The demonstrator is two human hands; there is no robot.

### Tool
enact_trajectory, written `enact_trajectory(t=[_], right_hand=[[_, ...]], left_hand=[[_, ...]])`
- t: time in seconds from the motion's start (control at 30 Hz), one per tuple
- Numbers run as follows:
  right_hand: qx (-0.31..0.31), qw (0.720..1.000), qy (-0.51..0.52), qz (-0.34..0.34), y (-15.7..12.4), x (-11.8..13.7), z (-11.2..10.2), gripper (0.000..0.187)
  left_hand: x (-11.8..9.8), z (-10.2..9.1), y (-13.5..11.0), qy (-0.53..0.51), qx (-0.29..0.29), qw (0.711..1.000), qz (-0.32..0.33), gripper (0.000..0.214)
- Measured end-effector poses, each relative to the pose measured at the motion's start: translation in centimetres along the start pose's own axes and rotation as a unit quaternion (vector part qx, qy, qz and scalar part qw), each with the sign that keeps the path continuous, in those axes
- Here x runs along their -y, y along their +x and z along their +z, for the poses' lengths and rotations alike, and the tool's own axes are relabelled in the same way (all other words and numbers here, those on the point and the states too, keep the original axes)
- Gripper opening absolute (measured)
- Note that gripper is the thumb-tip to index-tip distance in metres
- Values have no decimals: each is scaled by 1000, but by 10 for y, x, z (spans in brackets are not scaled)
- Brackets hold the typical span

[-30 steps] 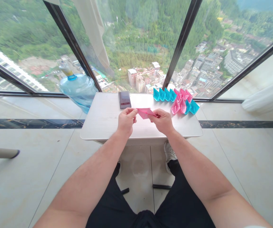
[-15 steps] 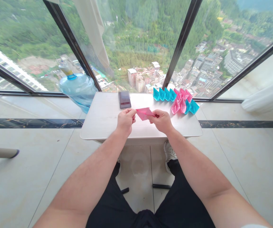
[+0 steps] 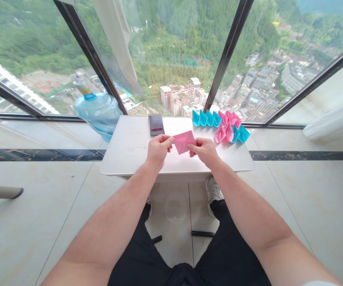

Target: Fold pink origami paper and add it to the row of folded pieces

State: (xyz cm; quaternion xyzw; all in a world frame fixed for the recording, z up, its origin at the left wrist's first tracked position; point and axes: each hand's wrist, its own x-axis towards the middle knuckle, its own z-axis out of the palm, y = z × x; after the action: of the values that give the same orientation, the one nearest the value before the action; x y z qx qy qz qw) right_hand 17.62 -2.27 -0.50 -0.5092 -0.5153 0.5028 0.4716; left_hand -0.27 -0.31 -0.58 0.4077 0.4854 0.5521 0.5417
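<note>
Table (image 3: 126, 159) before us, window frame (image 3: 230, 51) behind it. Over table: paper (image 3: 185, 142) between our left hand (image 3: 159, 150) and our right hand (image 3: 203, 151). Behind our left hand, phone (image 3: 157, 129) on table near far edge. Behind our right hand, folded shapes (image 3: 219, 134) on table's far right part, some in row, others clustered rightward. Water bottle (image 3: 98, 111) just left of table. Our right shoe (image 3: 214, 191) below near edge.
</note>
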Motion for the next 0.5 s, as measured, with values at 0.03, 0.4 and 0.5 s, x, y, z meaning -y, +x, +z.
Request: enact_trajectory(t=[0.03,0.4,0.5], right_hand=[[3,1000,-1,0,0,1,0,35],[5,1000,16,4,0,-3,3,31],[10,1000,8,-1,-2,-3,5,30]], left_hand=[[0,0,0,3,-3,1000,3,15],[1,2,-4,0,40,999,13,21],[3,6,-8,20,91,995,-27,27]])
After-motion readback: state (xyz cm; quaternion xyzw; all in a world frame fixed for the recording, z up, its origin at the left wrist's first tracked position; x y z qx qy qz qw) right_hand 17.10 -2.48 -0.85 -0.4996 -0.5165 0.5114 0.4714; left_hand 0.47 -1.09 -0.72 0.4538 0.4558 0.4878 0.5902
